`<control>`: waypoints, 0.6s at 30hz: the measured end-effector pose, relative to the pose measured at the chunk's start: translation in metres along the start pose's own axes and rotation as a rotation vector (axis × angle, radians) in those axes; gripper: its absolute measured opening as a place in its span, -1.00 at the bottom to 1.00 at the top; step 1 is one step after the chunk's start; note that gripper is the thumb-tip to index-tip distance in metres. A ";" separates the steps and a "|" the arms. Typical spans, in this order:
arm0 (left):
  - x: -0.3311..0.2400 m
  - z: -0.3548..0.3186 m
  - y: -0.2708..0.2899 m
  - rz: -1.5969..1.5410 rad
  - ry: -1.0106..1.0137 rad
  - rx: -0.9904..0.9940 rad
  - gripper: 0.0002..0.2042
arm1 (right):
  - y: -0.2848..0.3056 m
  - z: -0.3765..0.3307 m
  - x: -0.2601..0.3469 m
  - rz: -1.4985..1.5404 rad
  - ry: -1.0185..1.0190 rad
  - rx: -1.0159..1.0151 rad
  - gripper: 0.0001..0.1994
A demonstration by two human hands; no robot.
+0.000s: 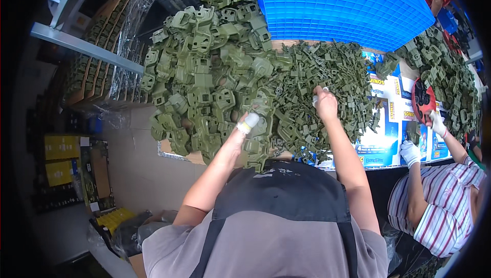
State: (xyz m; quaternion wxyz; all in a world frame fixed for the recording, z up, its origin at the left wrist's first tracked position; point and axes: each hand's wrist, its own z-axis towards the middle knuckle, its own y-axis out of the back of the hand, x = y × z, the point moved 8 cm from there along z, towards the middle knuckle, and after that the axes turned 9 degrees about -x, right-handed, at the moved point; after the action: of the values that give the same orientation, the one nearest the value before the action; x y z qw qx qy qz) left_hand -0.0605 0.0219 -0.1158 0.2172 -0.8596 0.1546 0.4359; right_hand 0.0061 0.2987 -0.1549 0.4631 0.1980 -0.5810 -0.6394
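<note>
A big heap of olive-green plastic parts covers the table. Larger housing-shaped parts (pixel 204 73) lie on the left, smaller flat pieces (pixel 327 73) on the right. My left hand (pixel 249 123), with white tape on a finger, grips one of the large green parts (pixel 258 140) at the near edge of the heap. My right hand (pixel 325 102) reaches into the small pieces, fingers curled down among them; whether it holds one is hidden.
An upturned blue plastic crate (pixel 348 6) sits at the back. At right, a co-worker in a striped shirt (pixel 445 201) with white gloves (pixel 409 152) handles green parts beside printed cardboard sheets (pixel 388 124). Shelves with cartons (pixel 97 63) stand at left.
</note>
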 end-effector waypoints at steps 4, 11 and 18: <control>0.031 0.023 0.022 0.106 -0.071 0.044 -0.33 | 0.060 -0.004 0.008 0.324 -0.016 -0.081 -0.69; 0.026 0.008 0.011 0.135 0.048 -0.057 -0.16 | 0.014 -0.005 0.019 -0.109 0.070 -0.138 -0.69; 0.028 0.004 0.019 0.081 0.042 -0.045 -0.13 | 0.001 0.002 0.010 -0.205 0.049 -0.208 -0.80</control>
State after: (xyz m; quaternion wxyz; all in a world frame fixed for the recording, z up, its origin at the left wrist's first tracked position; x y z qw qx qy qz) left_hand -0.0558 0.0055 -0.1456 0.1768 -0.8662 0.1842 0.4296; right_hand 0.0003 0.2919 -0.1512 0.4274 0.2231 -0.4768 -0.7350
